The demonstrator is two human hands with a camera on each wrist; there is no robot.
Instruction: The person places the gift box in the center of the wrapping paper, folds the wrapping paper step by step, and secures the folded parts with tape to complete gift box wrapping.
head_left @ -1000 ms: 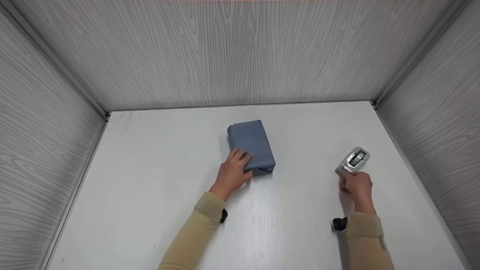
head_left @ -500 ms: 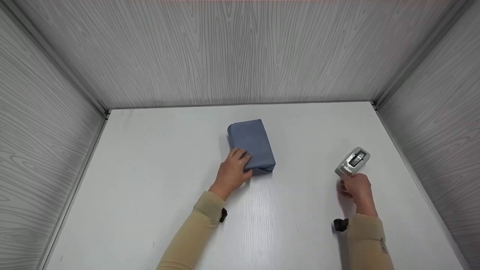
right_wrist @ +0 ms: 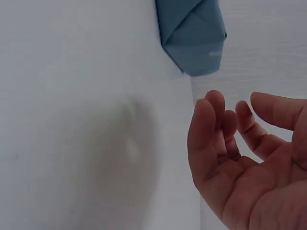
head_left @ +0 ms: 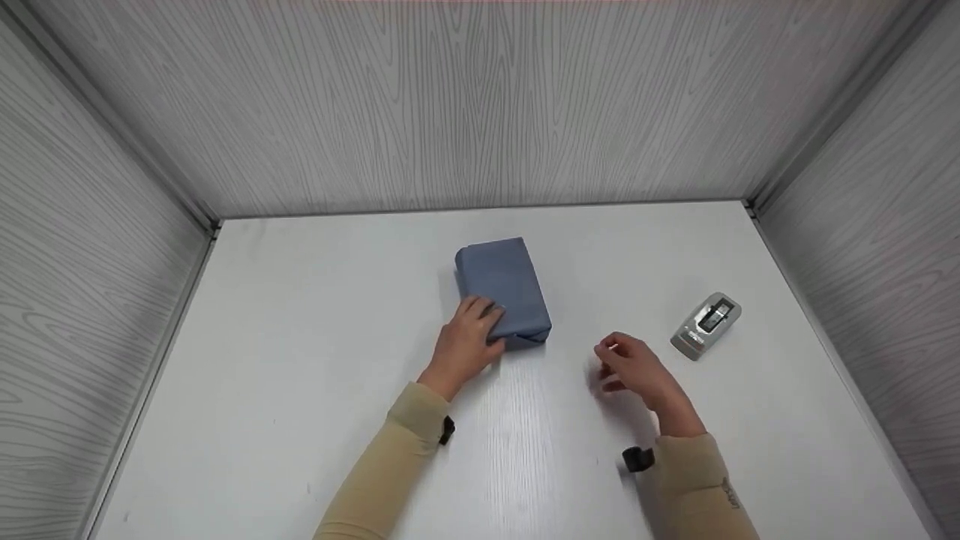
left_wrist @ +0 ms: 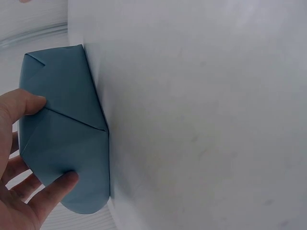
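Observation:
A box-shaped package wrapped in blue-grey paper (head_left: 504, 281) lies on the white table. My left hand (head_left: 463, 346) grips its near left corner, and in the left wrist view fingertips press on the folded paper end (left_wrist: 72, 143). To the right of the package hovers my right hand (head_left: 634, 371), fingers loosely bent. In the right wrist view a gap shows between thumb and fingers of the right hand (right_wrist: 254, 163), and I see nothing held there. A small silver-grey device with a dark-edged window (head_left: 705, 326), possibly a tape dispenser, lies farther right, apart from the hand.
Wood-grained grey panels stand behind the table (head_left: 315, 322) and on both sides, with the back panel (head_left: 480, 112) meeting its far edge. A small black camera (head_left: 638, 459) sticks out from the right sleeve.
My right hand has left the silver-grey device and moved left towards the package. The device stays where it was. My left hand and the package have hardly moved.

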